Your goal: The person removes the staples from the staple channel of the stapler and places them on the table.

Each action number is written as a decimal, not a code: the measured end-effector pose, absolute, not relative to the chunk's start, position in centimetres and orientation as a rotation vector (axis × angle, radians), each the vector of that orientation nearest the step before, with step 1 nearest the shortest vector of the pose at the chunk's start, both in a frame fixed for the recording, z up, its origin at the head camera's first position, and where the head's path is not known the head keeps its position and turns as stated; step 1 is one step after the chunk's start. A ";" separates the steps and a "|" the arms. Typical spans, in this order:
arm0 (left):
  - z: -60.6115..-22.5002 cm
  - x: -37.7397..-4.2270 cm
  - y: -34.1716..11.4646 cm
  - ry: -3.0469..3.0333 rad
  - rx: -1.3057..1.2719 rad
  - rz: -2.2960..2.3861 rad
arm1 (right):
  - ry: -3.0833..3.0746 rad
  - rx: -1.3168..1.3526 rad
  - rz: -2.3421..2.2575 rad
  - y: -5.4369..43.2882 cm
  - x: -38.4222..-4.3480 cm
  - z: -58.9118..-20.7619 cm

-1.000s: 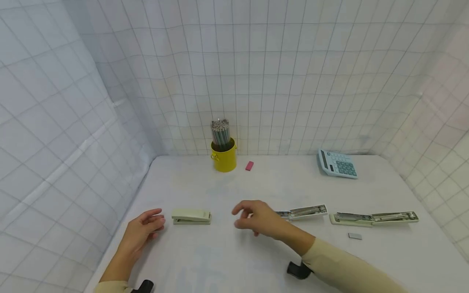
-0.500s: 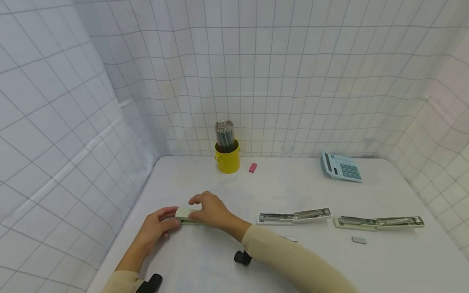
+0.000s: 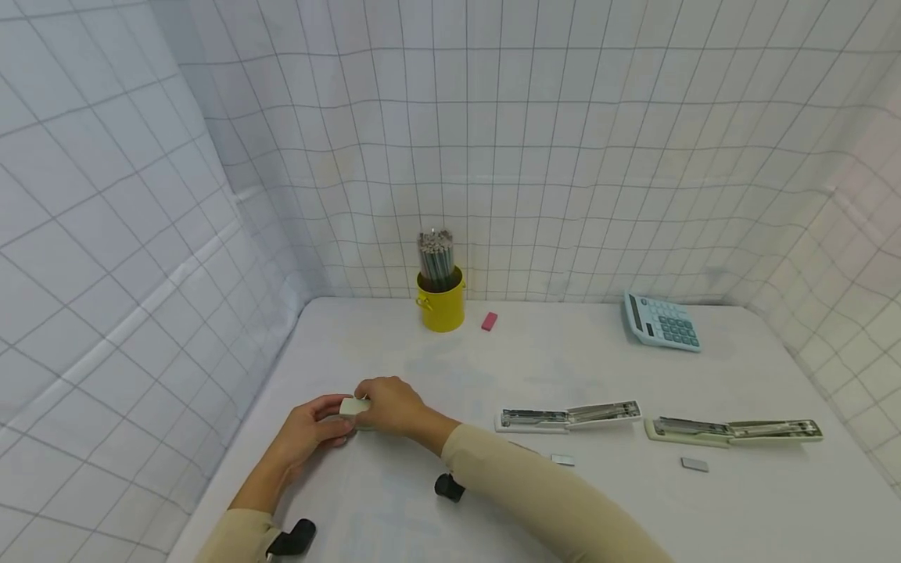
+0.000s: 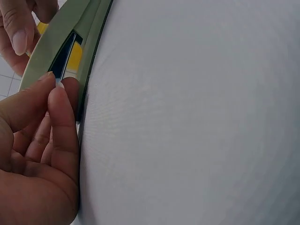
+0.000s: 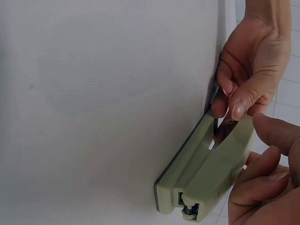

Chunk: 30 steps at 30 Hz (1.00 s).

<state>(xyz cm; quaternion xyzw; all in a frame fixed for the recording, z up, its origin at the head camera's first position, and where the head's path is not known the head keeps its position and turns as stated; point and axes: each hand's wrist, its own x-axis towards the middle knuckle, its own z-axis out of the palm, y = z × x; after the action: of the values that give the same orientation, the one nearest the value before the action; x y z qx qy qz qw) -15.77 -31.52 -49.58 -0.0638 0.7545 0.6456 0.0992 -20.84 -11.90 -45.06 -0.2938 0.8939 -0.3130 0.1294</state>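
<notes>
A pale green stapler (image 5: pixel 211 164) stands at the left of the table, its top arm lowered over its base. In the head view, both hands largely cover the stapler (image 3: pixel 353 407). My left hand (image 3: pixel 307 428) holds its left end; in the left wrist view, the left thumb and fingers (image 4: pixel 61 101) pinch at the gap between arm and base. My right hand (image 3: pixel 389 407) grips the top arm from the right. In the right wrist view, the right thumb (image 5: pixel 276 133) and curled fingers (image 5: pixel 260 187) lie along the arm's side.
Right of the hands lie an opened white stapler (image 3: pixel 566 418) and an opened pale green one (image 3: pixel 732 430). Nearer are two grey staple strips, one left (image 3: pixel 562 460), one right (image 3: pixel 694 464). Behind stand a yellow pail (image 3: pixel 443 311) of pencils, a pink eraser (image 3: pixel 489 320) and a calculator (image 3: pixel 662 322).
My right hand has moved left from mid-table onto the stapler and closed on its arm. My left hand has moved right to the stapler's left end. The view has shifted slightly.
</notes>
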 end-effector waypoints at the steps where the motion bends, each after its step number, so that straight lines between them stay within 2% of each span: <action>1: -49.6 -15.8 -31.5 2.219 -0.176 1.921 | 2.599 -0.852 -0.898 -12.0 -20.8 -45.0; 15: -50.0 -16.0 -31.5 2.157 -0.170 1.981 | 2.647 -0.732 -0.791 -13.5 -20.8 -44.5; 30: -50.2 -16.2 -31.1 2.190 -0.253 1.975 | 2.737 -0.781 -0.749 -13.4 -20.7 -45.3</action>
<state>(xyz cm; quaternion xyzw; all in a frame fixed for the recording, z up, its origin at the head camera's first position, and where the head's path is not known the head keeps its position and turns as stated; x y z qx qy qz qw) -16.21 -31.11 -50.16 -0.0852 0.7368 0.6645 0.0905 -20.74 -13.36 -45.31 -0.2639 0.9254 -0.2533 0.0991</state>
